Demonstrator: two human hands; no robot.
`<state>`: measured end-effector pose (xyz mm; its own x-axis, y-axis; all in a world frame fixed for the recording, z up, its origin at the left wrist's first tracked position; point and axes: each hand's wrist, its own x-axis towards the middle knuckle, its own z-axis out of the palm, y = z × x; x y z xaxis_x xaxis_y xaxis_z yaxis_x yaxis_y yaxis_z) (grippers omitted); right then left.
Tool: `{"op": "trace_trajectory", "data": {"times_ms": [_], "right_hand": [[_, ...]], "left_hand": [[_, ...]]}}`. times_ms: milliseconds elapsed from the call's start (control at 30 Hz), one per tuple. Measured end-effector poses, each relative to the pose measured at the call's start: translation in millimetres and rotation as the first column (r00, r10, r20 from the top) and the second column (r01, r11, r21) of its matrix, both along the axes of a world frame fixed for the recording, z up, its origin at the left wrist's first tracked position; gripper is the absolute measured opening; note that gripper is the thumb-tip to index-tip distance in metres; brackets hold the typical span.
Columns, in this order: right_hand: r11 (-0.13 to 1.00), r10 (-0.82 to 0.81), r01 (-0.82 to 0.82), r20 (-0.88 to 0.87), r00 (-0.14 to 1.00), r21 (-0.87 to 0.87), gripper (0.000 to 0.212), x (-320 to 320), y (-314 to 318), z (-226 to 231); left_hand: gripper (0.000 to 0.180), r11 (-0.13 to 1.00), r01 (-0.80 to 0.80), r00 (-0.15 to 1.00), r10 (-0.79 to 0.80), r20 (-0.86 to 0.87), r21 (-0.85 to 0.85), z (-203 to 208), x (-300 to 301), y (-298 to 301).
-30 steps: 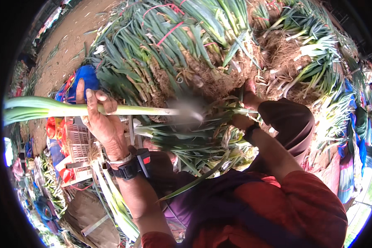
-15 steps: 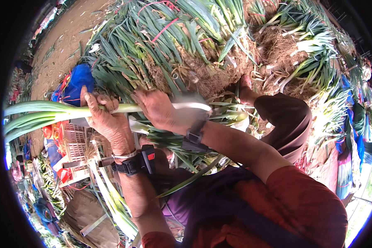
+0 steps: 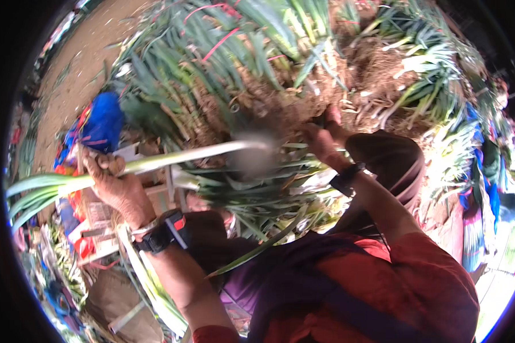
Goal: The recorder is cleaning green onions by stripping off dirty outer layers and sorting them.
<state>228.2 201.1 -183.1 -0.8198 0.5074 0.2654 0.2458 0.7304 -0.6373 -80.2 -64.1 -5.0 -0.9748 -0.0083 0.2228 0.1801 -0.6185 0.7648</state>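
Observation:
My left hand [image 3: 119,186] is closed around the stalk of a long green onion [image 3: 183,155], whose green leaves [image 3: 37,191] fan out to the left. Its white shank points right, and a grey blurred spot hides the tip. Off to the right, apart from the onion, my right hand [image 3: 321,143] is beside a bare foot [image 3: 333,117]. Its fingers are smeared, so I cannot tell whether they hold anything. Below the held onion lies a heap of loose green leaves and stalks [image 3: 269,197].
Bundles of green onions [image 3: 223,63] with pink ties and brown roots lie ahead. More bundles [image 3: 435,68] are at the far right. On the left are a blue bag [image 3: 104,117] and a slatted crate [image 3: 97,214]. Several onions [image 3: 154,291] lie by my left forearm.
My right hand has left the onion's stalk and moved right, toward the foot. My left hand has shifted left and slightly down with the onion, which now tilts up to the right.

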Motion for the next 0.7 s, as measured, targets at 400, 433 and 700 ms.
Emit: {"op": "trace_trajectory", "data": {"times_ms": [400, 433, 700], "right_hand": [[0.744, 0.183, -0.130, 0.013, 0.983, -0.655, 0.013, 23.6, -124.7, -4.8], [0.756, 0.069, -0.119, -0.101, 0.992, -0.644, 0.014, 35.4, -115.8, -2.5], [0.724, -0.645, 0.490, -0.225, 0.730, -0.485, 0.011, 189.1, 115.3, 98.8]], "left_hand": [[0.057, 0.576, 0.720, 0.587, -0.803, -0.102, -0.387, 1.5, 175.3, 131.2], [0.063, 0.449, 0.795, 0.408, -0.893, -0.187, -0.408, 8.0, 207.2, 143.5], [0.037, 0.223, 0.720, 0.298, -0.955, 0.002, -0.658, 2.5, 188.9, 141.2]]}}
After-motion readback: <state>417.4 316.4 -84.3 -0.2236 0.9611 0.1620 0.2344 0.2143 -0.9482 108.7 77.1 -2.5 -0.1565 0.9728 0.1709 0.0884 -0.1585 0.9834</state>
